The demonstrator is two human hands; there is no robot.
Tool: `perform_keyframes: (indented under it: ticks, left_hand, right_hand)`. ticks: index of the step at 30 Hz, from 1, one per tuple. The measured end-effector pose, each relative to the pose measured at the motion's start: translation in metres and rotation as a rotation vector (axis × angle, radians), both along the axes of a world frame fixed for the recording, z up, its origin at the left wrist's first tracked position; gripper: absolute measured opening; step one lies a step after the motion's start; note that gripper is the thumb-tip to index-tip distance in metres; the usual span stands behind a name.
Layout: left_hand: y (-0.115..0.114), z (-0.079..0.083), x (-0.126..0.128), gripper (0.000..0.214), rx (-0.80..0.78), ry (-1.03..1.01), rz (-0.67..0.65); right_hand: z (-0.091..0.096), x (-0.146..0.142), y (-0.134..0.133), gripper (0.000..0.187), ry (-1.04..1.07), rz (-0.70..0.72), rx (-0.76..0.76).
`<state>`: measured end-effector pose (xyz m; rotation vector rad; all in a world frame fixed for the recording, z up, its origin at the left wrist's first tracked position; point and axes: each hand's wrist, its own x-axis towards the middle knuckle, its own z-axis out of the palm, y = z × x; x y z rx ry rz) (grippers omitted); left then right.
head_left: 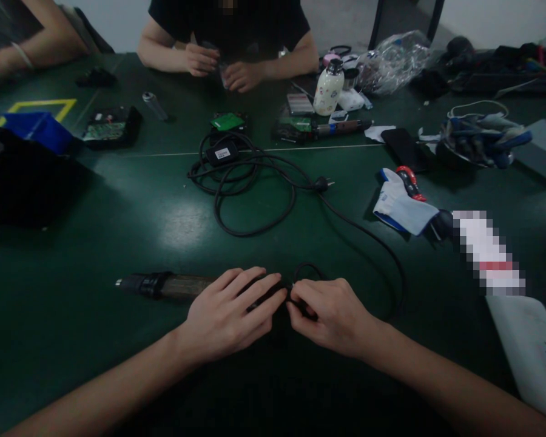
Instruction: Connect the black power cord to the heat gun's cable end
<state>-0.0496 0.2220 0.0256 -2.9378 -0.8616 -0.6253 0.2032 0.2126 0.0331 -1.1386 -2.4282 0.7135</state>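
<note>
An electric screwdriver point(182, 286) lies on the green table, its silver tip pointing left. My left hand point(230, 312) is laid over its rear part, the fingers curved round the body and hiding much of it. At the tool's right end my right hand point(332, 312) is closed, thumb and fingers pinching the end of a black cord point(310, 265) where it meets the screwdriver. The connector itself is hidden by the fingers. From there the cord runs right and back to a loose coil with a black adapter box point(222, 154) and a plug point(322, 184).
Beyond the coil lie opened devices with green circuit boards point(227, 121) and a second screwdriver point(343, 127). Gloves point(403, 203), a phone point(404, 149) and a white case point(530, 352) are on the right. A blue bin point(39, 128) stands left. Co-workers sit opposite.
</note>
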Motion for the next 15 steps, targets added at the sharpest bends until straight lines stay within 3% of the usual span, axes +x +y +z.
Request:
perform_keyframes:
  ticks: [15]
  left_hand:
    - [-0.0008, -0.0022, -0.0016, 0.044, -0.003, -0.030, -0.013]
  right_hand:
    - [-0.0014, 0.0006, -0.0007, 0.011, 0.003, 0.005, -0.002]
